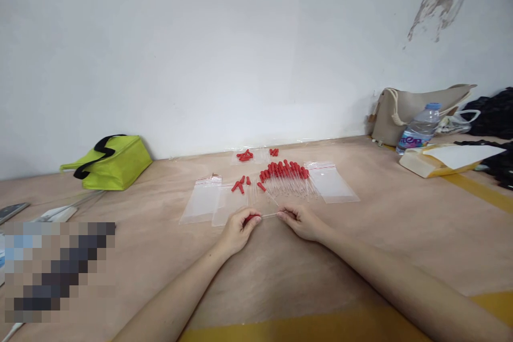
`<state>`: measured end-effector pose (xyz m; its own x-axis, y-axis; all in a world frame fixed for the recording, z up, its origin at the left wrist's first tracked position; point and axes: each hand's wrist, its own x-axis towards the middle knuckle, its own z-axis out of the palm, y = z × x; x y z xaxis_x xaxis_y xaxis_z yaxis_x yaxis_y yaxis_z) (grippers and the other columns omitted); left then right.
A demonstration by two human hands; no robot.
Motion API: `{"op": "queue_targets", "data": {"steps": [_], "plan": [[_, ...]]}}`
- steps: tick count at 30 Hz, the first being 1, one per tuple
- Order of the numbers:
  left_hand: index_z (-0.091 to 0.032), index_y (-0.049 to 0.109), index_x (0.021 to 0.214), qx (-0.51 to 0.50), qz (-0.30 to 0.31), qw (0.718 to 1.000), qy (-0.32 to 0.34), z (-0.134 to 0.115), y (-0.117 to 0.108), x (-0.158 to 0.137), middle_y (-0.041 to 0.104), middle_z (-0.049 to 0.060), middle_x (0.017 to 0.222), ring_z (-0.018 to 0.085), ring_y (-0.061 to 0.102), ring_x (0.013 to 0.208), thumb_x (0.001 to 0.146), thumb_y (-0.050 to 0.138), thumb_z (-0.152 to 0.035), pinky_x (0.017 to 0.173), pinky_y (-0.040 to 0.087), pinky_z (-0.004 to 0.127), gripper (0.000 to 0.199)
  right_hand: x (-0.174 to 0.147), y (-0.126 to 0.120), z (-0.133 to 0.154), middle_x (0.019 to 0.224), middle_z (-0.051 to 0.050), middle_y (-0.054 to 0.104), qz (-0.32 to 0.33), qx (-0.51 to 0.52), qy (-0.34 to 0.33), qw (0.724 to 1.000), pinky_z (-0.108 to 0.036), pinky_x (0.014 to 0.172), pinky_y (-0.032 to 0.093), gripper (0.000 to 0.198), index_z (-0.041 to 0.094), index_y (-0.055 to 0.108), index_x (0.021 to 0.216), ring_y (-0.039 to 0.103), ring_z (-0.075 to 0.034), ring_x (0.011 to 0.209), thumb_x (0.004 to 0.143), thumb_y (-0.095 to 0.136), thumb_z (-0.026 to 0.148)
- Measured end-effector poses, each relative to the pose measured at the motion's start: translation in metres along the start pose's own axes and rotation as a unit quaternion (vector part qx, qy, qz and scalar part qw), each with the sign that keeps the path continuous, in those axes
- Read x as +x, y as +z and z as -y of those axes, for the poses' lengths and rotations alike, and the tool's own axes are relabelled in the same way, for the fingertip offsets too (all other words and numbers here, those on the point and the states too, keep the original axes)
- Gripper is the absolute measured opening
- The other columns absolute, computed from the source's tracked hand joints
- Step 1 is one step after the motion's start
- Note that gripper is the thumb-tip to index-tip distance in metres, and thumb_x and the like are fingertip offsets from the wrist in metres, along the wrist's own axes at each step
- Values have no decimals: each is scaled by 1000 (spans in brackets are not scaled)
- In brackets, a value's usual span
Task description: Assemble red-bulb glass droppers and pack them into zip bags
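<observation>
My left hand (241, 228) is closed on a red rubber bulb (252, 218), and my right hand (298, 220) pinches the thin clear tube (269, 216) that runs from it. Together bulb and tube look like a dropper, held level just above the table. Beyond my right hand lies a fanned pile of red-bulbed droppers (285, 171), with one dropper (262, 187) lying askew at its left side. A few loose red bulbs (240, 186) and several bare clear tubes (253, 192) lie left of the pile.
Clear zip bags (206, 200) lie left of the droppers, another zip bag (336, 184) to the right. More red bulbs (245, 155) rest near the wall. A lime-green bag (120, 163) stands left; a water bottle (419, 128) and beige bag (388, 109) stand right.
</observation>
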<state>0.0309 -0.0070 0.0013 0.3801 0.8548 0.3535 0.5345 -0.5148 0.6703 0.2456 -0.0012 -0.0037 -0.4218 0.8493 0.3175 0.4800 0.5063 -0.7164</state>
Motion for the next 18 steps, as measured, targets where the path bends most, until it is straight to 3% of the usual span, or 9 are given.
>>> {"op": "queue_targets", "data": {"steps": [8,13,18], "plan": [[-17,61,88,-59,-7,997,-40,2,2,0,63,1,76,14,56,68,81,48,-33,64,43,24,21,1,2,-1,65,0,53,-24,-42,-15,999,-24,63,36,30,18,52,69,48,-13,63,87,34,34],[-16,56,88,-89,-2,994,-58,3,3,-1,62,1,71,13,56,63,80,50,-34,58,43,23,21,0,4,0,66,1,59,-18,-88,-30,996,-30,78,33,26,20,58,76,51,-13,64,86,38,33],[-15,58,82,-126,-2,989,-74,4,5,-1,59,0,63,11,53,55,78,52,-35,52,41,20,22,-2,4,0,71,-2,60,-2,-23,-54,998,-24,64,39,25,18,58,78,53,-13,67,85,39,32]]}}
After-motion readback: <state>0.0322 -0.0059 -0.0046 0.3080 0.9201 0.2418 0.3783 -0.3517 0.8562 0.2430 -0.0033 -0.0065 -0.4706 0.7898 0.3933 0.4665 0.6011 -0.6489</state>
